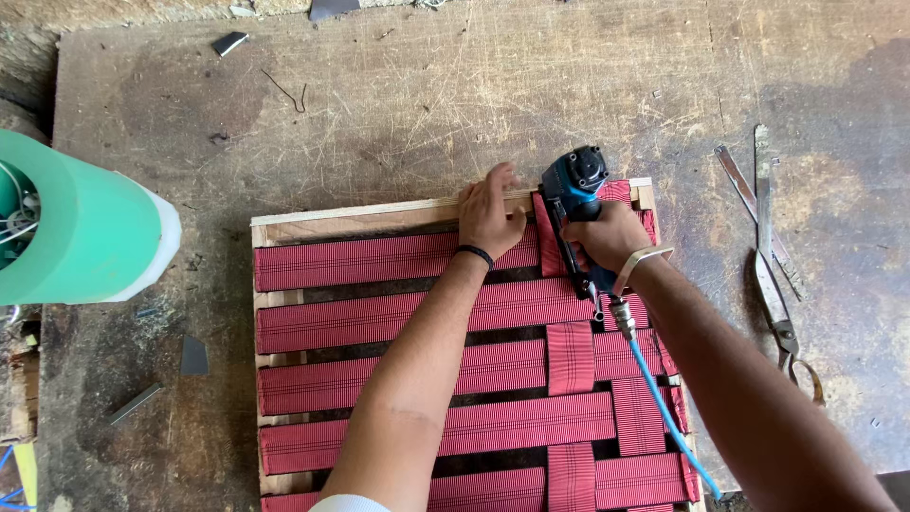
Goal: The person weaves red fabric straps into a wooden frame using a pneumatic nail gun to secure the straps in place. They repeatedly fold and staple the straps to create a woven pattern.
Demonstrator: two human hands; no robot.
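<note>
No packages, labels, signs or screens in view.

The wooden frame lies flat on the worktop, with webbing straps woven across it. The left hand rests on the frame's far rail. Just to its right, the right hand holds the pneumatic stapler against the same rail near the far right corner. The air hose runs from the stapler back over the straps. Shears lie on the worktop right of the frame. A tape roll sits at the left edge.
</note>
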